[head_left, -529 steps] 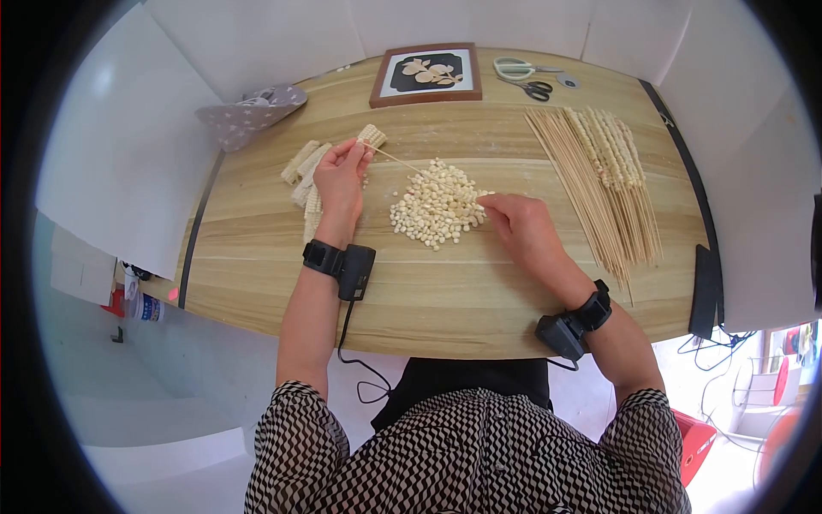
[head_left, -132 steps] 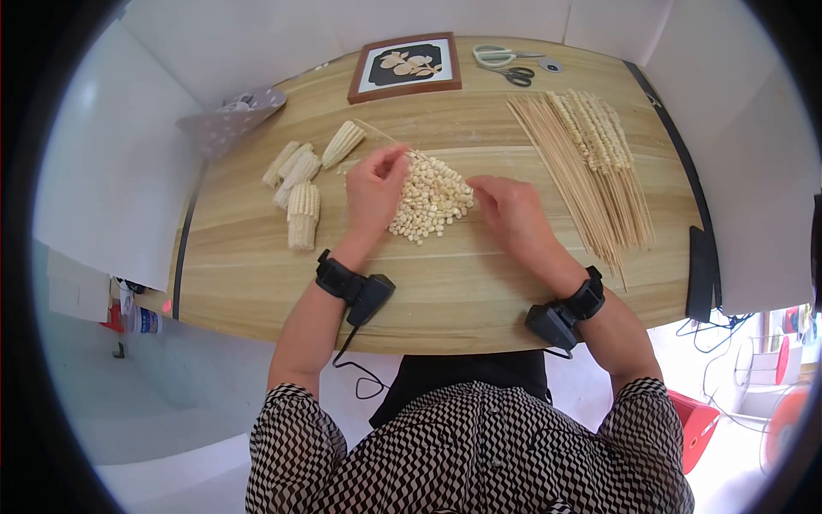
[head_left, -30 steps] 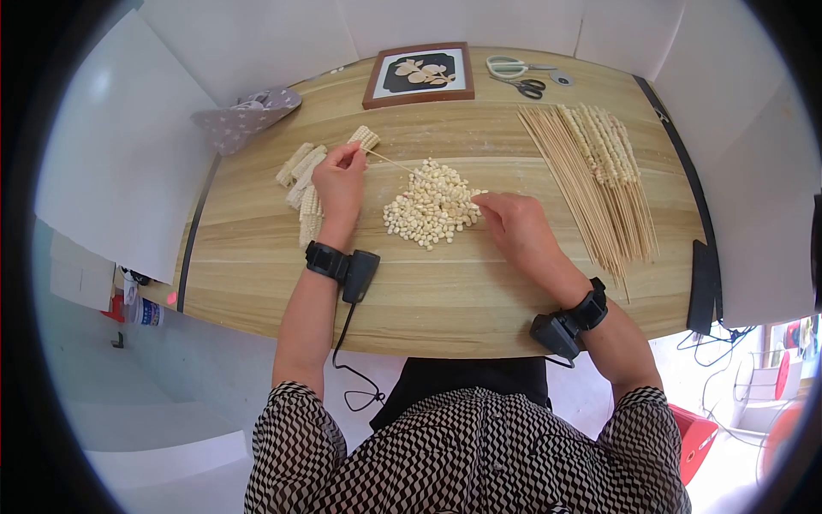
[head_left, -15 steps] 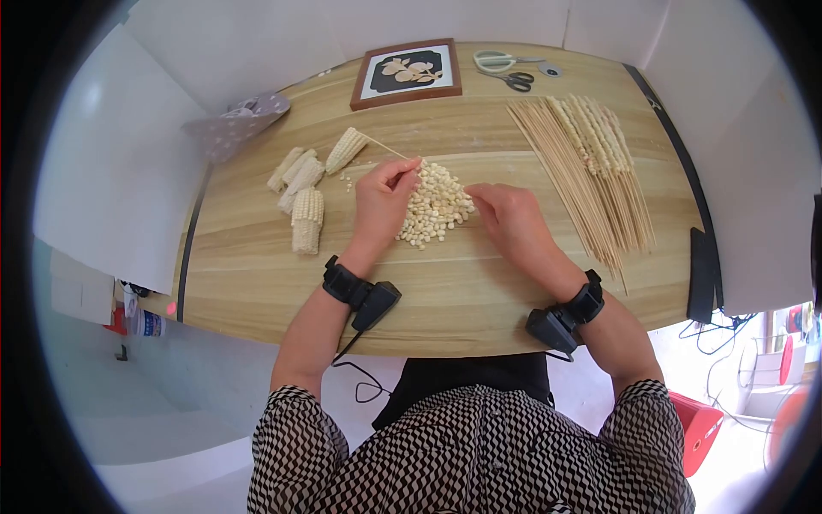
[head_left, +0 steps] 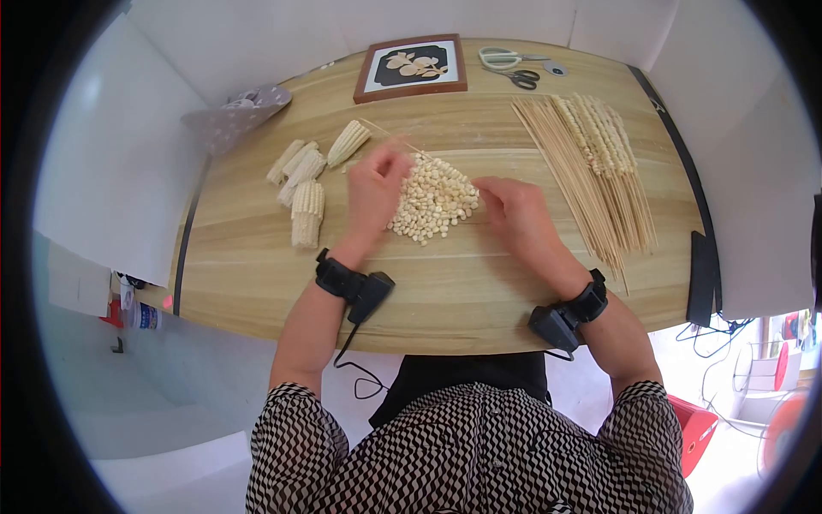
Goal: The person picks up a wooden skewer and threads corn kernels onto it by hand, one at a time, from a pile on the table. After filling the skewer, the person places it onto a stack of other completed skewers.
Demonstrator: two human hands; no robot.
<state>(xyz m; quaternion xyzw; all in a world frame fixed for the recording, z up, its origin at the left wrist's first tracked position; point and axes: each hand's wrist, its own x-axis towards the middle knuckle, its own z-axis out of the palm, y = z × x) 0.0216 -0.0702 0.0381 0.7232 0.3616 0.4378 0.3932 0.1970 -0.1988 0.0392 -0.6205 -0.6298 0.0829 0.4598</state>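
Note:
A thin wooden skewer (head_left: pixel 390 135) slants over the pile of loose corn kernels (head_left: pixel 432 210), with kernels seemingly threaded along its lower right part. My right hand (head_left: pixel 518 218) is closed at the pile's right edge, thumb and fingertips pinching the skewer's lower end. Motion blurs my left hand (head_left: pixel 377 188), which is at the pile's left side, just below the skewer; whether its fingers hold anything is unclear. Beyond that hand, a corn cob (head_left: pixel 348 143) lies near the skewer's upper end.
Several cobs (head_left: pixel 306 206) lie at the left. Bare skewers (head_left: pixel 569 180) and kernel-covered skewers (head_left: pixel 599 137) lie at the right. A framed picture (head_left: pixel 411 68), green-handled scissors (head_left: pixel 499 58) and black-handled scissors (head_left: pixel 524 79) are at the back. A patterned cloth (head_left: pixel 240 116) is at the back left.
My left hand has shifted slightly left and down, off the threaded kernels, which now show more. My right hand has moved slightly up and right.

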